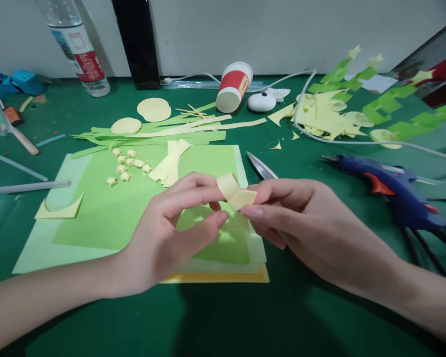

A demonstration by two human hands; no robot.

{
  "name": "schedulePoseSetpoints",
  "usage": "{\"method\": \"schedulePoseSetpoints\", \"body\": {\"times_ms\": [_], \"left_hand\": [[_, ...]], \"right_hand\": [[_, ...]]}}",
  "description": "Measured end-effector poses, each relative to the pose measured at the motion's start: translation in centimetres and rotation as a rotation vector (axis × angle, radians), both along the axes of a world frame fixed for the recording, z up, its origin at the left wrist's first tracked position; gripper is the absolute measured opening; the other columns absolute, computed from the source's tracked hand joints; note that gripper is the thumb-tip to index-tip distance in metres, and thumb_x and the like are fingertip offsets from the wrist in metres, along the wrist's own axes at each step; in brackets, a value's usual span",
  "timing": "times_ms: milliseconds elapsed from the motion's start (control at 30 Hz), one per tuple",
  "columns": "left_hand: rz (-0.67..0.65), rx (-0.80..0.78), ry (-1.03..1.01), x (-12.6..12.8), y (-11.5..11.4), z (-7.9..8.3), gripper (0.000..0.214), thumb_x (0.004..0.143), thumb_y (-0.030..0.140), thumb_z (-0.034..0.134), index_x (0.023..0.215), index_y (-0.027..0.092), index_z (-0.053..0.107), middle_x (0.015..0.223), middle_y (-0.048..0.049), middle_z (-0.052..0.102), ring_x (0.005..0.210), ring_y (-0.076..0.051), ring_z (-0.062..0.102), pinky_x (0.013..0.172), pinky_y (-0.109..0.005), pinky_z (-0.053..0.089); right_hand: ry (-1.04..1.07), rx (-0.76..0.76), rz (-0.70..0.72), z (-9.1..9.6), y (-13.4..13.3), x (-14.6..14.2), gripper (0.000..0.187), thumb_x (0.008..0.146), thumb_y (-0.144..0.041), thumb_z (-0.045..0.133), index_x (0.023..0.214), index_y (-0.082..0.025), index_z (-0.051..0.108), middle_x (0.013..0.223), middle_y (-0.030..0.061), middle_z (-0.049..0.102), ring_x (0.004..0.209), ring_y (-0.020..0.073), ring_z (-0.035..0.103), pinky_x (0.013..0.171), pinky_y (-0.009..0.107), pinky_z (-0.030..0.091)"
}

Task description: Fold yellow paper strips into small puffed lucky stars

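Note:
Both hands meet over a stack of green paper sheets [107,213] and pinch one pale yellow paper strip [235,192], which is looped and folded between them. My left hand [174,223] holds the strip's left side with fingertips and thumb. My right hand [301,223] grips its right end. Several small folded yellow paper stars [128,166] lie on the green sheet beyond my left hand, next to a few loose yellow strips [171,166].
Scissors [260,166] lie just past my right hand. A blue glue gun [390,186] rests at the right. Farther back are cut green and yellow strips [163,130], paper circles [154,109], a tipped red-and-white cup [233,87], a white mouse [262,101], a water bottle [78,47] and green paper decorations [386,99].

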State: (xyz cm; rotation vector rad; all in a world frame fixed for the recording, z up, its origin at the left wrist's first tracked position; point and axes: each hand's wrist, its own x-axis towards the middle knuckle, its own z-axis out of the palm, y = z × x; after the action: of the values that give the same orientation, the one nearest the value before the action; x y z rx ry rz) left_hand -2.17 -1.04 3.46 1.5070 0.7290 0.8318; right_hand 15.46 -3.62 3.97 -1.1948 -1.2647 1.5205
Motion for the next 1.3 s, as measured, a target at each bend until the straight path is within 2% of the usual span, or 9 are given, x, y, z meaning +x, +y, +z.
{"method": "schedulePoseSetpoints", "body": {"times_ms": [167,300,467,567,700,867,1000,1100,1300], "left_hand": [[0.06,-0.043,0.047,0.0,-0.1,0.1,0.012,0.078,0.023,0.058,0.083,0.025,0.069,0.087,-0.0012,0.058,0.085,-0.013,0.051,0.073,-0.021,0.042],[0.105,-0.136,0.038,0.0,-0.1,-0.1,0.012,0.078,0.026,0.058,0.08,0.024,0.07,0.079,-0.0009,0.056,0.078,-0.012,0.05,0.068,-0.021,0.041],[0.113,-0.168,0.032,0.1,0.1,-0.2,0.011,0.077,0.024,0.06,0.078,0.025,0.071,0.077,0.0004,0.056,0.075,-0.011,0.049,0.065,-0.02,0.041],[0.091,-0.188,0.045,0.1,0.0,-0.1,0.011,0.076,0.025,0.06,0.076,0.025,0.071,0.076,0.0005,0.057,0.075,-0.011,0.05,0.065,-0.019,0.041],[0.035,-0.189,0.032,0.0,-0.2,0.0,0.013,0.078,0.023,0.059,0.075,0.025,0.071,0.074,0.0005,0.057,0.073,-0.009,0.05,0.064,-0.018,0.041],[-0.001,-0.236,0.023,0.0,-0.3,0.0,0.012,0.078,0.023,0.059,0.076,0.025,0.071,0.079,0.0003,0.057,0.074,-0.01,0.053,0.063,-0.019,0.042],[-0.028,-0.233,0.029,0.1,-0.3,-0.2,0.012,0.078,0.023,0.058,0.076,0.023,0.07,0.079,-0.0002,0.057,0.077,-0.012,0.053,0.068,-0.023,0.043],[-0.067,-0.249,-0.027,0.0,-0.3,-0.3,0.022,0.083,0.024,0.051,0.069,0.02,0.068,0.076,-0.001,0.057,0.077,-0.012,0.053,0.07,-0.023,0.044],[0.005,-0.13,0.048,0.1,-0.1,-0.3,0.011,0.076,0.02,0.061,0.068,0.023,0.068,0.073,0.0035,0.059,0.067,-0.006,0.053,0.061,-0.016,0.043]], "right_hand": [[0.061,-0.06,0.001,0.0,0.1,-0.4,0.011,0.072,-0.017,0.064,0.061,-0.017,0.06,0.051,-0.0061,0.049,0.04,0.0003,0.037,0.036,0.009,0.029],[-0.065,0.057,-0.029,0.3,0.2,-1.0,0.009,0.066,-0.011,0.066,0.061,-0.016,0.06,0.051,-0.0051,0.05,0.041,0.0019,0.037,0.034,0.012,0.03],[-0.258,0.266,0.008,0.4,0.2,-1.4,0.011,0.07,-0.013,0.062,0.06,-0.015,0.059,0.052,-0.0036,0.052,0.042,0.003,0.037,0.035,0.014,0.031],[-0.289,0.305,0.055,0.2,0.2,-1.3,0.013,0.072,-0.014,0.06,0.059,-0.014,0.059,0.05,-0.0034,0.051,0.042,0.0028,0.037,0.035,0.013,0.031],[-0.218,0.229,0.136,-0.1,0.0,-1.2,0.02,0.077,-0.02,0.057,0.059,-0.012,0.06,0.052,-0.0015,0.054,0.042,0.0029,0.039,0.036,0.013,0.032],[-0.125,0.178,0.157,-0.1,-0.3,-1.2,0.02,0.075,-0.019,0.061,0.056,-0.011,0.06,0.05,-0.0012,0.052,0.043,0.0028,0.039,0.037,0.014,0.03],[0.017,-0.003,0.18,-0.3,-0.4,-1.0,0.021,0.074,-0.023,0.062,0.056,-0.012,0.061,0.048,-0.0015,0.049,0.044,0.0042,0.039,0.039,0.016,0.031],[0.098,-0.123,0.15,-0.6,-0.5,-0.8,0.024,0.074,-0.028,0.062,0.056,-0.013,0.062,0.046,-0.0015,0.048,0.044,0.0054,0.042,0.04,0.017,0.033],[0.102,-0.164,0.155,-0.8,-0.7,-0.7,0.025,0.075,-0.03,0.061,0.057,-0.013,0.063,0.047,-0.0008,0.049,0.045,0.005,0.042,0.041,0.017,0.032]]}}
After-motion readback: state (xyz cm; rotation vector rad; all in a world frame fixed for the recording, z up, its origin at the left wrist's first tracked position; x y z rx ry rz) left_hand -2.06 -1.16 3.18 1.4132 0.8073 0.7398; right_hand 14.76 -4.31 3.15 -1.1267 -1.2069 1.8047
